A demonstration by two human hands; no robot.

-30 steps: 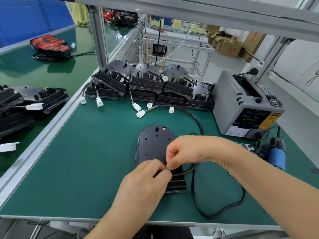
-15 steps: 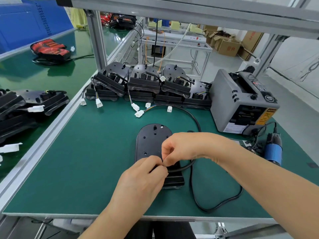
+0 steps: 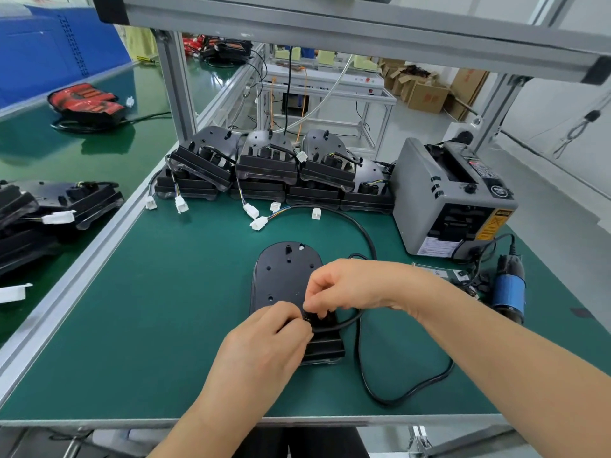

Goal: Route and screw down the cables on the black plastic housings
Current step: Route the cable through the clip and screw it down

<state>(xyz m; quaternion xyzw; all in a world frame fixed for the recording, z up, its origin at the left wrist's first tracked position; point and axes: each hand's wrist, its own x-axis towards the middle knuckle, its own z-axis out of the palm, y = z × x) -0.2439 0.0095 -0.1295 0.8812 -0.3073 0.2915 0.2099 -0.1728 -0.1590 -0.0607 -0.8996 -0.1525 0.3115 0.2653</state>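
Hands barely shift, still bunched over the black housing [image 3: 281, 279]. Left hand [image 3: 264, 345] and right hand [image 3: 350, 285], fingers curled, pinch the cable [image 3: 367, 375].

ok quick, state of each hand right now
Left hand: pinching the black cable at the housing.
Right hand: fingertips curled down on the housing; what they hold cannot be told.

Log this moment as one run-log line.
step: cable routing | left hand: pinches black cable at housing | right hand: fingers curled beside it, grip hidden | blue tool: lying on mat
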